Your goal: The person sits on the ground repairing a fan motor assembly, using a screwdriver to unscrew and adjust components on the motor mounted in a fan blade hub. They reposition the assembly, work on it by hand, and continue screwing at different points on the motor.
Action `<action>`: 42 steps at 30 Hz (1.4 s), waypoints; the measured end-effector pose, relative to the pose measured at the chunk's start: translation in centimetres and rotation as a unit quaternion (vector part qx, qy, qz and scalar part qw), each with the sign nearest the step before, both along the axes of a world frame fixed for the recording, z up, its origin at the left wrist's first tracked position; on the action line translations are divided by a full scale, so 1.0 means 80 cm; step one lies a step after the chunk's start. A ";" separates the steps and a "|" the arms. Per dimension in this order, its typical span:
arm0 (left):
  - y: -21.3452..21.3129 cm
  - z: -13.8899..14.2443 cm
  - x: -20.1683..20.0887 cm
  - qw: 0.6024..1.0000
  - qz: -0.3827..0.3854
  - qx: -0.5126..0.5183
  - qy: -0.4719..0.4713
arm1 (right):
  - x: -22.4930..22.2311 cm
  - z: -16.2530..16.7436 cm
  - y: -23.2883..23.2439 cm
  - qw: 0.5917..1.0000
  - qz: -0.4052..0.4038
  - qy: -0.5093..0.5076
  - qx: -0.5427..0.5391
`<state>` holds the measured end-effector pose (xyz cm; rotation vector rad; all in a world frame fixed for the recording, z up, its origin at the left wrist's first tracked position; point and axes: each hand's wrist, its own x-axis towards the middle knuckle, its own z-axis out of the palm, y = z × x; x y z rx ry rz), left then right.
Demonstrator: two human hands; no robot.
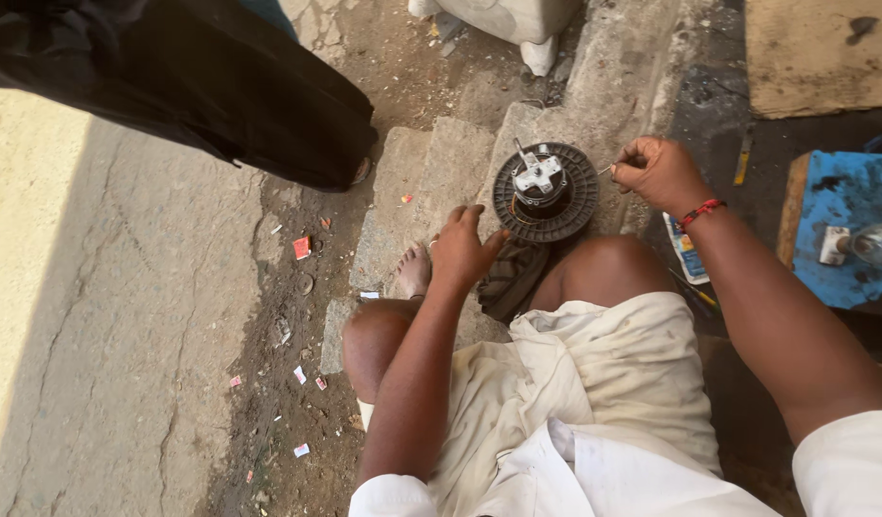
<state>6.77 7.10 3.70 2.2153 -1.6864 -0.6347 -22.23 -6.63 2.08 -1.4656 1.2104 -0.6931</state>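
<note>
- Sitting at centre frame, slightly above the middle, a round dark fan-motor disc (544,191) with a ribbed rim and a pale metal bracket on its hub lies flat on a rough stone step (441,163), just beyond the person's bare knees.
- Left hand (465,251) rests against the disc's lower-left rim, fingers loosely spread, steadying rather than clamping; its grip is apart.
- Right hand (657,170), just right of the disc, has its grip pinched together on a thin wire (606,169) that runs toward the rim.
- Judging by the metal core, the disc looks heavy and stiff; the outer rim seems the safest place to hold, while the fine wire and windings look fragile.
- A dark cloth (513,278) lies under the disc's near edge.
- At right, a blue-topped worktop (843,191) carries a clear glass vessel (876,244); its contents cannot be made out.
- Another person's dark trouser leg (221,86) fills the upper left.
</note>
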 end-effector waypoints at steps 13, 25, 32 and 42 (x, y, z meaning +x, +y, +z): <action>0.034 -0.010 -0.010 0.995 -0.016 0.008 0.099 | -0.352 -0.072 0.305 0.957 -0.239 0.039 0.157; 0.051 -0.035 0.008 0.983 0.019 0.015 0.180 | -0.333 -0.140 0.408 0.911 -0.266 0.094 0.300; 0.054 -0.044 0.012 0.975 0.030 0.022 0.218 | -0.326 -0.136 0.412 0.920 -0.229 0.159 0.277; 0.059 -0.042 0.017 0.976 0.034 0.019 0.217 | -0.321 -0.115 0.411 0.930 -0.198 0.285 0.119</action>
